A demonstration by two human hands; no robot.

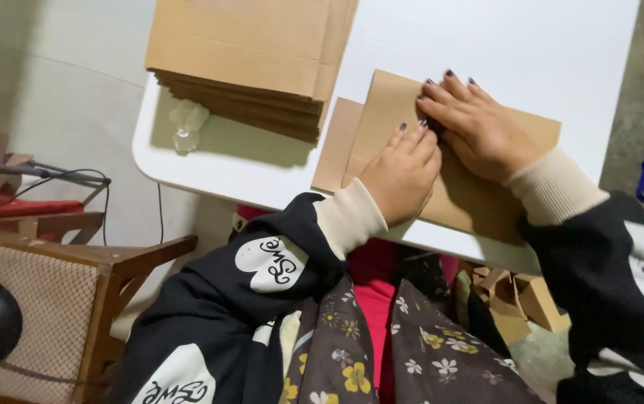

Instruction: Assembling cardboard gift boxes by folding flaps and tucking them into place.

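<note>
Two hands press flat on one brown paper bag (479, 198) lying at the near edge of a white table (531, 45). Left hand (403, 173) rests palm down, fingers loosely curled, gripping nothing. Right hand (479, 129) lies spread open just beside it, fingertips meeting. One tall stack of matching flat bags (251, 56) sits farther back on the table.

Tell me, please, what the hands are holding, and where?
Nothing is gripped: left hand and right hand press flat on the brown paper bag, near its middle.
</note>
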